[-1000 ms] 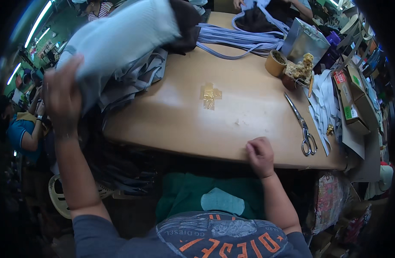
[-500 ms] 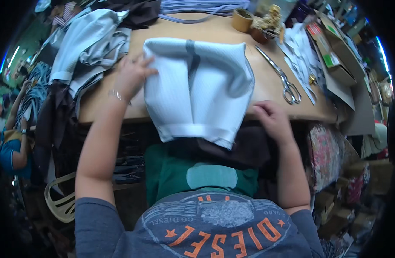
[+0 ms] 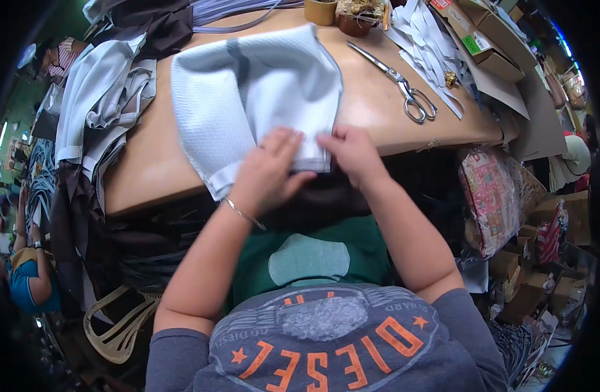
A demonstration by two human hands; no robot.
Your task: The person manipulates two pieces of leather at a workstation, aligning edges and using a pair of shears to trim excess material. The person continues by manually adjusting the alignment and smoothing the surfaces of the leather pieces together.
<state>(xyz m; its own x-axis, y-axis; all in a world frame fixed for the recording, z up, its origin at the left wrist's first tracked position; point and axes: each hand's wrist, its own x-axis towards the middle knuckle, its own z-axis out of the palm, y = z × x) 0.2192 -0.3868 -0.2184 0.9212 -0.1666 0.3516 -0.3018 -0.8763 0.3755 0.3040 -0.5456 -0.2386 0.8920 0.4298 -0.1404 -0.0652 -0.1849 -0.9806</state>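
A pale blue-white piece of textured fabric [image 3: 285, 81] lies at the table's near edge, with a dark grey stripe down from its far side. Its near corner on the left hangs over the edge, and a smooth white band runs along the near hem. My left hand [image 3: 268, 166], with a bracelet at the wrist, lies with fingers stretched on the near part of the fabric, thumb apart. At the fabric's near right corner my right hand [image 3: 357, 155] pinches the edge between thumb and fingers. Part of the hem is hidden under my left hand.
Metal scissors [image 3: 404, 88] lie right of the fabric on the wooden table [image 3: 143, 176]. Beyond them are white strips [image 3: 425, 49] and a cardboard box [image 3: 486, 42]. Folded fabric pieces [image 3: 97, 98] are stacked at left. Two small pots [image 3: 321, 12] stand at the back.
Both hands have come together at the fabric's near right corner. My right hand has taken hold of the edge. The fabric's near right part now rests on the table, no longer hanging over.
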